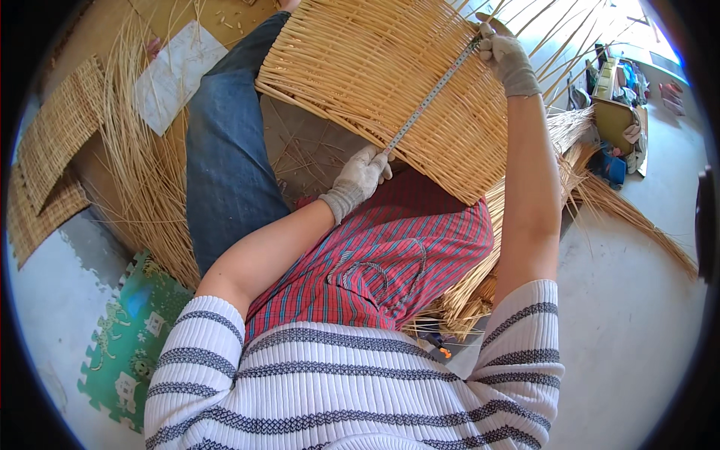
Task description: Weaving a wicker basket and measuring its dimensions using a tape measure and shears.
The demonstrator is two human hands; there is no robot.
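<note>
Left white-gloved fingers (384, 166) and right white-gloved fingers (487, 49) grasp opposite ends of a thin silvery measuring tape (431, 98) crossing a golden wicker panel (367, 71).

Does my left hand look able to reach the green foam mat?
Probably not without letting go: your left hand holds the tape measure at the woven panel; the green foam mat lies beyond your left elbow.

Tape measure (433, 98) across wicker panel (352, 67), gloved left grip (360, 176), gloved right grip (508, 57)
</note>
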